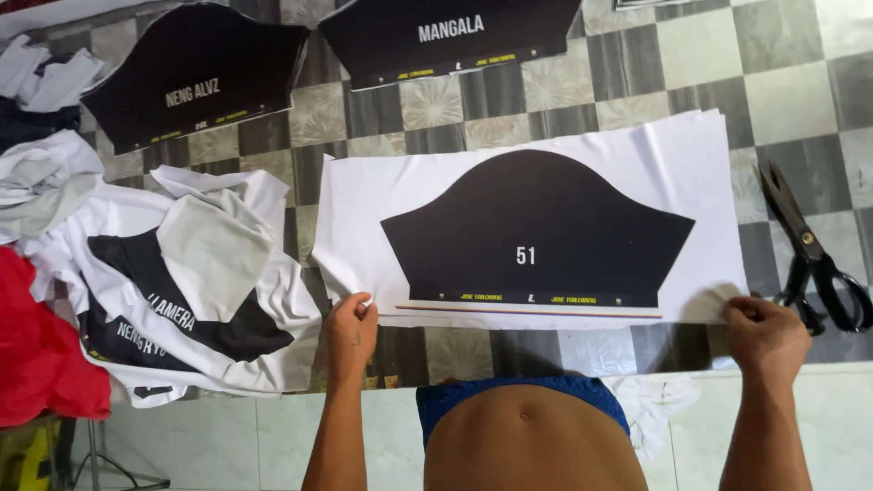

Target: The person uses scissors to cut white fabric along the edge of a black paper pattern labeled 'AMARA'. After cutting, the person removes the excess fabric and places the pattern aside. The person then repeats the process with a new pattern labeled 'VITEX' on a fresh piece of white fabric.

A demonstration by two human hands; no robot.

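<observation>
Both hands (pixel 350 329) (pixel 762 332) pinching near corners of white printed sheet (pixel 382 195)

packages: none | labels: none | signs: none | screens: none

Left hand (pixel 350 329) and right hand (pixel 764 335) pinch the near corners of a white sheet (pixel 364 209) printed with a black panel (pixel 536 218), black scissors (pixel 814 259) just beside it on the checkered counter (pixel 627 68).
</observation>
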